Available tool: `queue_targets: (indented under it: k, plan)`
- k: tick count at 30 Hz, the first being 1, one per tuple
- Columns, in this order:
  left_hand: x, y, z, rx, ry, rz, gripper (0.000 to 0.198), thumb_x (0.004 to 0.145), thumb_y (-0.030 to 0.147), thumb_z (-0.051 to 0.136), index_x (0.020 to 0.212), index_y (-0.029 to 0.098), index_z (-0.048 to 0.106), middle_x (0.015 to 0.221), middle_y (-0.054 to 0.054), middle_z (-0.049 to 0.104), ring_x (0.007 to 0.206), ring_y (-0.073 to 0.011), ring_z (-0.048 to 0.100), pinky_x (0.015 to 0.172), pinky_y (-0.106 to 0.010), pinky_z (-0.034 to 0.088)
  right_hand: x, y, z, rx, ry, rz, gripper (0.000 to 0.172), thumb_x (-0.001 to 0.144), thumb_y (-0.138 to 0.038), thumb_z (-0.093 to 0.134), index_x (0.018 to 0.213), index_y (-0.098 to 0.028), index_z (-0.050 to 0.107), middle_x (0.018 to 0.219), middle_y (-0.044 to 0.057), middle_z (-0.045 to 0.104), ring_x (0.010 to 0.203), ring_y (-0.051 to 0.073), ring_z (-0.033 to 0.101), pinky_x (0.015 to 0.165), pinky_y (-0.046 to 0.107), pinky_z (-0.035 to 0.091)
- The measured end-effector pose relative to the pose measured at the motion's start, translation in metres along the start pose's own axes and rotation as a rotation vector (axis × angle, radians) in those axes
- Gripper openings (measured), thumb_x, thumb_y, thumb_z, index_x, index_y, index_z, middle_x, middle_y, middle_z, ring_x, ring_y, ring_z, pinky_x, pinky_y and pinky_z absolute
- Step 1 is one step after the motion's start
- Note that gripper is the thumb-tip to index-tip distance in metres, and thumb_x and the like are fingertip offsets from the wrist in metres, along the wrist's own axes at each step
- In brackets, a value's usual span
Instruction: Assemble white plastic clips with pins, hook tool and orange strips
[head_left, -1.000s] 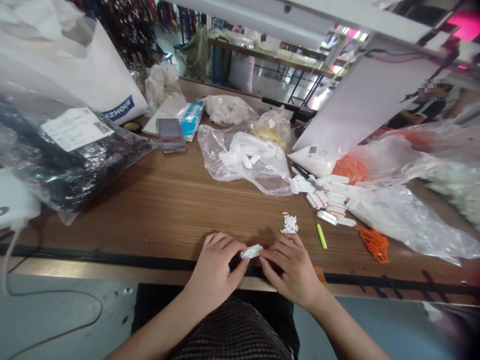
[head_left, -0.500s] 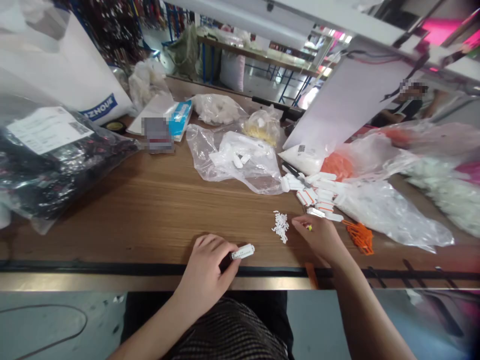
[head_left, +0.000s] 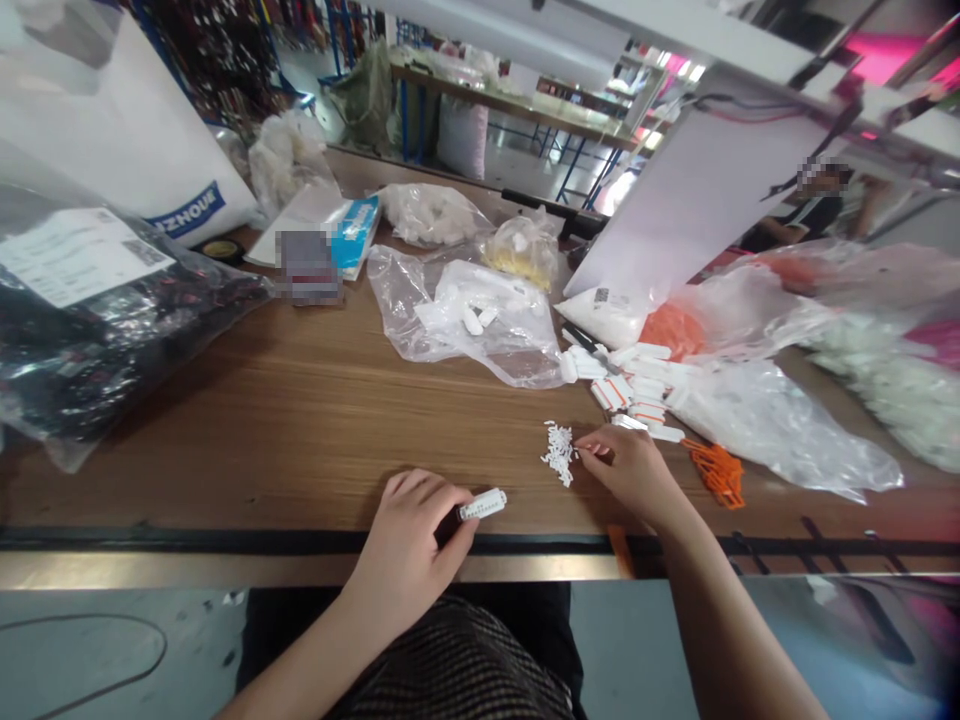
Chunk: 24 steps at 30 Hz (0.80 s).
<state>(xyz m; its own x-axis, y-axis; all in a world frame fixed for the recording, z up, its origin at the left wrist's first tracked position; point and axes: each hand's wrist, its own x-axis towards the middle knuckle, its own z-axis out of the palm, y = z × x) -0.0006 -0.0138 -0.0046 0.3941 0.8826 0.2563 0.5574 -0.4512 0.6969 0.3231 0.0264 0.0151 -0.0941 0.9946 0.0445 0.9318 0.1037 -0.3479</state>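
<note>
My left hand (head_left: 424,530) rests near the table's front edge, thumb and index finger closed on a small white plastic case (head_left: 484,504) with a row of dark marks. The case's left end is hidden in the fingers. To the right, a loose pile of tiny white plastic pieces (head_left: 559,452) lies on the wood. My right hand (head_left: 630,470) reaches the pile's right edge, thumb and forefinger pinched around what looks like one tiny white piece (head_left: 577,453). Behind that hand lie several white plastic cases (head_left: 652,385), some with orange strips. Beside its wrist are orange plastic strips (head_left: 716,472).
Clear plastic bags (head_left: 787,425) crowd the right side. An opened bag (head_left: 397,320) with white parts lies mid-table. A large bag of dark goods (head_left: 112,340) stands left, near a blue-and-white booklet (head_left: 356,235). A white panel (head_left: 675,200) leans behind; a person sits beyond it.
My right hand has shifted slightly left to the pile's edge, its fingertips now pinching there. The yellow-green spot by its fingers no longer shows. My left hand still holds the white case.
</note>
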Motion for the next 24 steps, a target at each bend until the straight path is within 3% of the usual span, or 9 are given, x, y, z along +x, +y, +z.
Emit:
queue_targets:
  k: [4,13,18,21,24]
  plan:
    - [0.001,0.001,-0.001,-0.006,0.006,0.007,0.004,0.094,0.021,0.061,0.094,0.023,0.065,0.091,-0.002,0.071,0.087,-0.0241,0.061,0.087,-0.046,0.042,-0.001,0.0,-0.005,-0.069,0.014,-0.074,0.022,0.084,-0.021,0.056,0.084,-0.022,0.077,0.086,0.004,0.077,0.081,0.021,0.069,0.08,0.035,0.048]
    - [0.0,0.0,0.001,0.007,0.0,-0.003,0.004,0.093,0.021,0.063,0.095,0.024,0.065,0.091,-0.001,0.072,0.088,-0.0243,0.061,0.088,-0.045,0.042,-0.006,0.001,-0.004,-0.064,-0.015,0.007,0.027,0.091,-0.031,0.056,0.077,-0.022,0.078,0.082,0.004,0.077,0.078,0.021,0.069,0.076,0.033,0.047]
    - [0.0,0.0,0.001,0.0,0.007,-0.009,0.005,0.092,0.02,0.064,0.094,0.024,0.066,0.092,-0.001,0.072,0.089,-0.0241,0.061,0.088,-0.045,0.041,-0.005,0.001,-0.002,-0.032,-0.003,0.057,0.021,0.086,-0.029,0.059,0.076,-0.021,0.076,0.078,0.003,0.075,0.073,0.02,0.067,0.071,0.032,0.046]
    - [0.0,0.001,0.001,-0.009,0.012,-0.007,0.005,0.092,0.02,0.065,0.095,0.024,0.065,0.092,-0.001,0.071,0.089,-0.0239,0.061,0.087,-0.045,0.041,-0.007,-0.012,-0.003,0.033,0.049,0.071,0.017,0.083,-0.027,0.063,0.071,-0.022,0.073,0.072,0.001,0.073,0.066,0.018,0.065,0.066,0.031,0.045]
    - [0.001,0.0,0.001,-0.014,0.014,-0.003,0.004,0.093,0.02,0.065,0.096,0.023,0.065,0.092,-0.001,0.072,0.09,-0.0243,0.062,0.087,-0.045,0.042,-0.016,-0.042,0.001,0.214,0.102,-0.013,0.017,0.086,-0.028,0.064,0.072,-0.023,0.071,0.072,0.001,0.073,0.067,0.018,0.065,0.068,0.031,0.048]
